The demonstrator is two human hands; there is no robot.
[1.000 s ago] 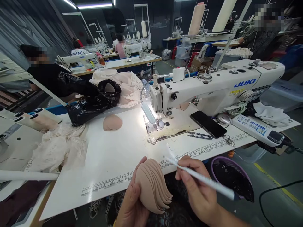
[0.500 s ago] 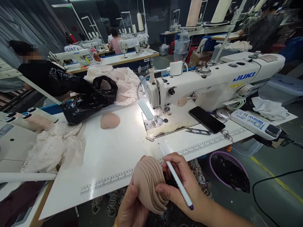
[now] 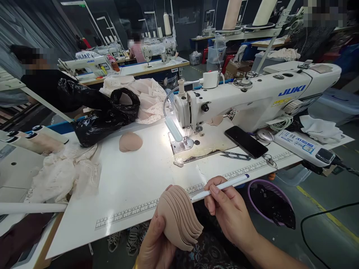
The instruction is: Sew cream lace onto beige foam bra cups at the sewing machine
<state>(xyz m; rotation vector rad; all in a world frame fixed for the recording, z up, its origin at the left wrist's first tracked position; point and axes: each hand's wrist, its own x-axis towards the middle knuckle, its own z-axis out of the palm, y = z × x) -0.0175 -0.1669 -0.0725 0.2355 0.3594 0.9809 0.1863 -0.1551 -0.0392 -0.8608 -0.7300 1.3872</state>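
A fanned stack of beige fabric cups (image 3: pixel 179 218) is gripped by my left hand (image 3: pixel 154 239), thumb on its front face. To the right, my right hand (image 3: pixel 226 203) pinches a white pen (image 3: pixel 221 186) between thumb and fingers. The pen lies nearly level, its tip at the stack's right edge and its purple end pointing right. Another beige cup piece (image 3: pixel 130 142) rests on the white table (image 3: pixel 134 179), left of the needle area of the sewing machine (image 3: pixel 241 97).
Black phone (image 3: pixel 246 142), thread snips (image 3: pixel 235 156) and a white box (image 3: pixel 303 145) lie on the right. On the left are a black plastic bag (image 3: pixel 103 119) and cream lace fabric (image 3: pixel 67 175). A purple basket (image 3: pixel 270 201) stands below. People sit at machines behind.
My right hand has moved off the stack to the right and turned the pen from steep to nearly level. The stack's lower right edges now show, fanned out.
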